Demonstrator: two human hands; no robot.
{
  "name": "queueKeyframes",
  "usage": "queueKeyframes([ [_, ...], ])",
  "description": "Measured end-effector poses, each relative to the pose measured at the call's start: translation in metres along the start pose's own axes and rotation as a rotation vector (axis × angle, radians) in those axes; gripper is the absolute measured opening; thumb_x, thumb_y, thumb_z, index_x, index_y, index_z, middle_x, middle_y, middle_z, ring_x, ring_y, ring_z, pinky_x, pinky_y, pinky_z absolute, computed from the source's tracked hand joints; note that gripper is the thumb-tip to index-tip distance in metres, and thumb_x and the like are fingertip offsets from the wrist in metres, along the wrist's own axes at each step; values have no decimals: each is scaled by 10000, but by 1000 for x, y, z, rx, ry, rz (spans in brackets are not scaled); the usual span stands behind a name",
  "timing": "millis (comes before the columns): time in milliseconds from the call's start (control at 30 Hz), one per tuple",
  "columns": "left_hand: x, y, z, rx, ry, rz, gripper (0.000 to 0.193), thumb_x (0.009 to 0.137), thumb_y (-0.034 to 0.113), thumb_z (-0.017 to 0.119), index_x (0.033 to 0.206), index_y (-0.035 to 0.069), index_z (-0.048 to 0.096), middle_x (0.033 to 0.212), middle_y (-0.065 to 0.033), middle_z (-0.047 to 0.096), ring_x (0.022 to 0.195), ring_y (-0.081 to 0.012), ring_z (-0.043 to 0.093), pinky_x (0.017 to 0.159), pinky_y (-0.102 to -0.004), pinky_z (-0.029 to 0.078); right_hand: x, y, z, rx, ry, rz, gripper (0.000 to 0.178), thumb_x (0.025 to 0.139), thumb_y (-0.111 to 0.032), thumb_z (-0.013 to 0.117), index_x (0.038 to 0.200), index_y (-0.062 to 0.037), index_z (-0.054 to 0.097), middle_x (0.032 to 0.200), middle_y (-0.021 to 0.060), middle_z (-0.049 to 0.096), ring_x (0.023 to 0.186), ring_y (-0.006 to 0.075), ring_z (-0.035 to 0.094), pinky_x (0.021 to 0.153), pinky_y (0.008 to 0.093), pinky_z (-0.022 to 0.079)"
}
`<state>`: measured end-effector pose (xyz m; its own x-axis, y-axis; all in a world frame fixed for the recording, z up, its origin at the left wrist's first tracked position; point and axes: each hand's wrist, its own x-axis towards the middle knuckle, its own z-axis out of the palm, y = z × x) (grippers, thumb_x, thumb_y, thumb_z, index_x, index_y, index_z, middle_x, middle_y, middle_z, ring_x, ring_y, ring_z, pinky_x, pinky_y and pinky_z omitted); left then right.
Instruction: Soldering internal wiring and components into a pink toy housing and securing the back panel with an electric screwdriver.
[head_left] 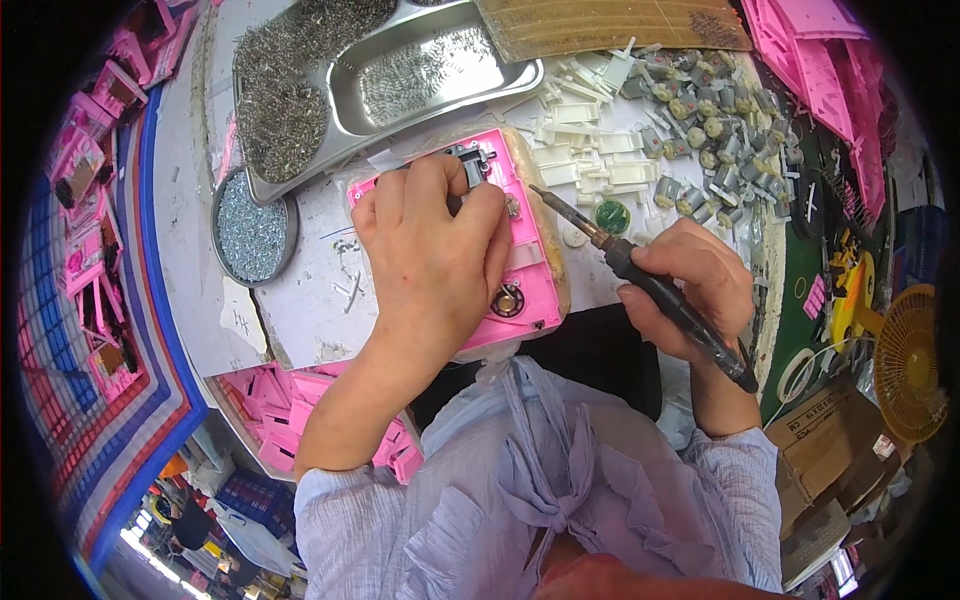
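Observation:
My left hand (430, 250) lies over a pink plastic housing (538, 285), its fingers curled down onto a dark grey part (474, 160) in the upper half. The fingertips partly hide what they press. A small round speaker-like part (508, 299) sits in the lower end of the housing. In my right hand (700, 285) is a soldering iron (665, 290) with a black handle. Its dark tip points up and left, just right of the housing and apart from it. Beneath the housing is a pale padded block (553, 225).
Metal trays (440, 105) of screws and springs stand at the back left, beside a round dish of small bluish screws (250, 228). White plastic parts (580, 115) and grey motors (715, 100) lie behind on the right. A yellow fan (910, 362) stands far right.

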<state>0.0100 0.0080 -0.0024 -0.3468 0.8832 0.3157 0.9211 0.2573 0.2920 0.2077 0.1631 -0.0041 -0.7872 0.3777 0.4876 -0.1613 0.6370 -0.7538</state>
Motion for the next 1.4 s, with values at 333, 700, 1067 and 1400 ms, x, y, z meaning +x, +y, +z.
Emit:
queueKeyframes([
  [333,-44,-46,-33,-63,-24,-238,464,812,177,834,1213,40,645,1133,-157,616,885,-288,631,783,-406,506,-1,6,-4,-10,43,-39,364,730,13,830,1057,25,671,744,119,669,587,229,598,538,320,443],
  [700,-44,-49,-46,34,-83,-165,159,814,64,781,939,15,696,947,-116,631,900,-319,621,785,-419,496,19,-1,15,79,88,-100,354,752,10,828,1069,23,672,785,127,684,612,199,595,558,294,441],
  [1067,-29,-30,-15,-1333,216,-657,98,943,1,720,1007,-33,653,979,-117,744,782,-106,712,678,-228,580,49,-26,62,244,-26,306,522,848,47,764,1343,8,602,1084,115,718,949,166,708,857,290,564],
  [1400,-33,-32,-12,-1269,177,-673,102,957,23,717,1031,-45,704,906,-86,729,777,-115,711,692,-227,575,83,-12,115,319,69,180,606,814,65,735,1385,-93,610,1060,104,712,883,174,717,789,300,583],
])
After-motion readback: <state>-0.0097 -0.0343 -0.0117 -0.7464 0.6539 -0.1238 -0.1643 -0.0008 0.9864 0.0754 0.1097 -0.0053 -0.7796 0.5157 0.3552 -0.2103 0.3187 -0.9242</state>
